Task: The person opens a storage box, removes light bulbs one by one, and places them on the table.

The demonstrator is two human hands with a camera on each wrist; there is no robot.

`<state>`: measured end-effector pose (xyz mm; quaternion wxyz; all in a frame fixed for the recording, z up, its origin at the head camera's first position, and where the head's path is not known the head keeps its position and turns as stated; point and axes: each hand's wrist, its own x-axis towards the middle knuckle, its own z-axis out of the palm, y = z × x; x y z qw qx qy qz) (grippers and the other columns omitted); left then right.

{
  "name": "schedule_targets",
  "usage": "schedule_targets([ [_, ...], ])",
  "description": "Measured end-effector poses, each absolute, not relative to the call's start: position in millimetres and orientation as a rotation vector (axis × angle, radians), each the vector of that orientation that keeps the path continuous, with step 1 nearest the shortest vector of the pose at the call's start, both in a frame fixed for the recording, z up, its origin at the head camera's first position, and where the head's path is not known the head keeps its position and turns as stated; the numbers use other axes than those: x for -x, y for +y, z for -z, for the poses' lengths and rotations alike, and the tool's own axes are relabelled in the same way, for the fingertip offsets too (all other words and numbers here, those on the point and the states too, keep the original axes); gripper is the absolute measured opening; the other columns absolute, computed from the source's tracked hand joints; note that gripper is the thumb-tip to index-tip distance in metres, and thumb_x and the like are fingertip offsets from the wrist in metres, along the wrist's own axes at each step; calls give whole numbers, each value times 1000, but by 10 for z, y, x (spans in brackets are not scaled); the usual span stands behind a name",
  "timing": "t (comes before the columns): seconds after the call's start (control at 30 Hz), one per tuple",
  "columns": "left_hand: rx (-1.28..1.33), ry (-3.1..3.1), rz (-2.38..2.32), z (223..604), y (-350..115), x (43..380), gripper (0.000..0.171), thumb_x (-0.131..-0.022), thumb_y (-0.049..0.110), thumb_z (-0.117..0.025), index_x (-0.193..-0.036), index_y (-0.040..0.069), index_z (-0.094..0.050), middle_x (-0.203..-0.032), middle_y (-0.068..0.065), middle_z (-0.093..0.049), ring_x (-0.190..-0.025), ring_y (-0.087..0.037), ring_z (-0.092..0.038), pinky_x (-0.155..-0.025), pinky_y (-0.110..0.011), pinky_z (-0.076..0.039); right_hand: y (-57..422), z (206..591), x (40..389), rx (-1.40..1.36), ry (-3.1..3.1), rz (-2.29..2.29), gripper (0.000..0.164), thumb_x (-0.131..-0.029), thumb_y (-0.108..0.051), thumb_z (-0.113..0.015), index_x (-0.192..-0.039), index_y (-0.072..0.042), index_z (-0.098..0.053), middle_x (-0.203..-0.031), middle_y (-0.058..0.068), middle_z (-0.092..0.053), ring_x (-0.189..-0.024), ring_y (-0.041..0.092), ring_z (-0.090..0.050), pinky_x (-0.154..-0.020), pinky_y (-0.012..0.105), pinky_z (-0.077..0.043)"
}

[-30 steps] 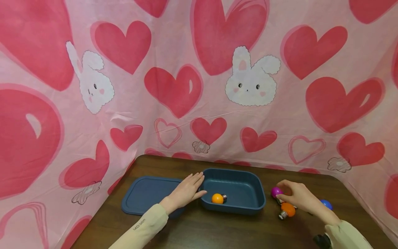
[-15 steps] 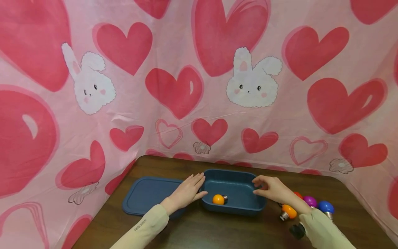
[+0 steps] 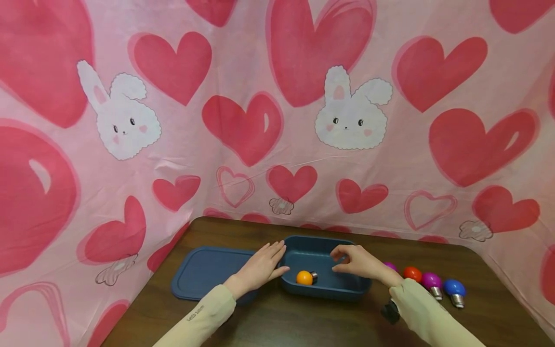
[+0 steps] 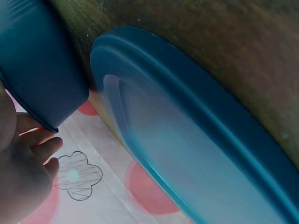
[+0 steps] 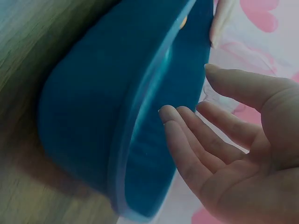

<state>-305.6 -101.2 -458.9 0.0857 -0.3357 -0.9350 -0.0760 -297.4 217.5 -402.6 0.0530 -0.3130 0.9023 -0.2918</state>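
A dark blue rectangular container (image 3: 321,290) stands on the table, with a yellow-orange light bulb (image 3: 305,277) lying inside at its left front. My left hand (image 3: 261,265) rests at the container's left rim, fingers extended; the left wrist view shows the fingertips (image 4: 44,140) by the rim. Over the container's right half hovers my right hand (image 3: 357,261). Its thumb (image 5: 247,86) and bent fingers (image 5: 187,154) are spread apart, with nothing between them.
Left of the container lies its flat blue lid (image 3: 208,272), partly behind my left hand. To the right are a red bulb (image 3: 412,274), a purple bulb (image 3: 431,280), a blue bulb (image 3: 454,287) and another purple bulb (image 3: 390,265), partly covered by my right arm. A heart-patterned cloth (image 3: 295,144) stands behind.
My right hand has left the purple bulb it was touching and moved left over the container. The orange bulb on the table is now hidden by my right arm. My left hand stays put.
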Motion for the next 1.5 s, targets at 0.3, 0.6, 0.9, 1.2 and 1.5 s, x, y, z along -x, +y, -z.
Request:
schedule_targets([
  [0.3, 998, -2795, 225, 4586, -1012, 3055, 65, -101, 50, -47, -149, 7, -44, -158, -8, -41, -147, -24, -41, -123, -44, -31, 1909, 4052, 3003, 979, 2630, 884, 38, -88, -17, -74, -116, 5, -64, -110, 23, -69, -87, 24, -72, -78, 32, -62],
  [0.6, 994, -2801, 243, 4580, -1007, 3045, 66, -101, 52, -46, -149, 7, -44, -158, -8, -41, -147, -25, -41, -122, -45, -31, 1674, 4092, 3030, 957, 2594, 828, 36, -85, -12, -76, -115, 4, -65, -114, 22, -69, -90, 27, -71, -80, 37, -62],
  [0.9, 980, -2836, 265, 4556, -1006, 3038, 66, -101, 51, -47, -150, 8, -43, -159, -7, -40, -147, -25, -39, -123, -45, -29, 1520, 4118, 3039, 1050, 2564, 740, 34, -85, -7, -75, -117, 2, -66, -116, 17, -71, -100, 30, -68, -90, 43, -60],
  [1.2, 991, -2820, 250, 4562, -1015, 3035, 65, -101, 51, -47, -149, 7, -44, -158, -7, -41, -147, -24, -41, -123, -44, -30, 1436, 4185, 3062, 1134, 2543, 659, 27, -83, 1, -74, -109, -8, -70, -104, 3, -72, -88, 12, -62, -90, 30, -59],
  [1.5, 996, -2802, 241, 4570, -1013, 3035, 65, -101, 50, -47, -149, 7, -44, -158, -8, -41, -146, -24, -41, -123, -44, -30, 1420, 4173, 3027, 1040, 2593, 595, 31, -82, 0, -75, -112, -6, -69, -103, 3, -71, -82, 10, -57, -86, 30, -58],
])
